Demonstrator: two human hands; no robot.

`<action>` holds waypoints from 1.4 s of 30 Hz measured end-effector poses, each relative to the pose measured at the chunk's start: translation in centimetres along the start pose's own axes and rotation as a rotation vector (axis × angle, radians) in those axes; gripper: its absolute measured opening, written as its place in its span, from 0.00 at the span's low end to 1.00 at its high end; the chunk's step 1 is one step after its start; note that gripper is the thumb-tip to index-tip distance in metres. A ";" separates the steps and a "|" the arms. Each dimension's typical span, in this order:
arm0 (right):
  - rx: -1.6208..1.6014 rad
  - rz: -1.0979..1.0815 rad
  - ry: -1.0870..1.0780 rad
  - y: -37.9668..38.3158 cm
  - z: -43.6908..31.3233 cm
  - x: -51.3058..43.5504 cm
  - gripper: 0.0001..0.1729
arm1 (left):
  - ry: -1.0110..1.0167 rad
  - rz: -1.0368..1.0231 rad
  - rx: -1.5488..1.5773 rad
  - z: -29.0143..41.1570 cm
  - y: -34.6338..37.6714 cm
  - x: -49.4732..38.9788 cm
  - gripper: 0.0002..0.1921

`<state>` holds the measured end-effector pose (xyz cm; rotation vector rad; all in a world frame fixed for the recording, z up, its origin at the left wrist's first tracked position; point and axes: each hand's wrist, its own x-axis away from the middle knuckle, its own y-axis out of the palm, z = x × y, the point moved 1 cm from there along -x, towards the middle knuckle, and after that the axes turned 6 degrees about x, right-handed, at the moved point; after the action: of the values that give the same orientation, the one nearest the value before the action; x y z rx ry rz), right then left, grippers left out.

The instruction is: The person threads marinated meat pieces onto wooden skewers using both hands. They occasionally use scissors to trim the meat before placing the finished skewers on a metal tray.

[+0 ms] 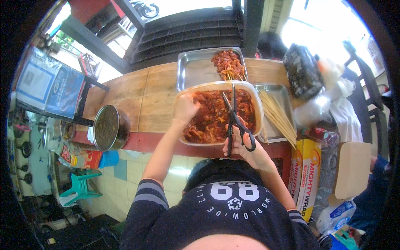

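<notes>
A white plastic tub (257,103) of raw sliced meat in dark red marinade (212,115) stands before me on the wooden table. My right hand (247,145) grips black-handled scissors (232,115), their blades parted and pointing away over the meat. At the tub's left side my left hand (186,107) is curled, its fingertips at the meat; whether it pinches a piece is hidden. Behind the tub, a steel tray (197,70) bears a heap of skewered meat (229,64) at its right end. Bare bamboo skewers (276,114) lie in a second steel tray (286,90) to the right.
A steel pot (111,127) with brown contents stands on the left. On the right are yellow cling wrap boxes (306,178), a black plastic bag (301,72) and a brown carton (353,170). A green plastic chair (79,186) stands on the tiled floor.
</notes>
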<state>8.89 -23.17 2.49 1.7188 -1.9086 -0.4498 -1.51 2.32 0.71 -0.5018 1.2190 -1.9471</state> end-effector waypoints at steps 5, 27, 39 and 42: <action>-0.031 -0.021 0.030 0.0 0.2 0.5 0.41 | -0.040 -0.095 0.409 -0.9 -0.9 -1.2 0.12; 0.014 0.105 -0.030 -0.5 -1.8 0.9 0.51 | 0.270 -0.141 -0.025 0.9 0.8 3.0 0.19; -0.015 0.138 -0.134 -1.9 -2.8 1.7 0.49 | 0.507 -0.452 0.229 5.6 4.6 4.8 0.15; -0.016 0.153 -0.159 -2.1 -2.8 1.9 0.48 | 0.534 -0.480 -0.008 6.5 6.2 4.3 0.15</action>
<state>12.16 -25.04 3.86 1.5532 -2.1246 -0.5560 2.62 -6.30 -2.03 -0.2998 1.5331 -2.5978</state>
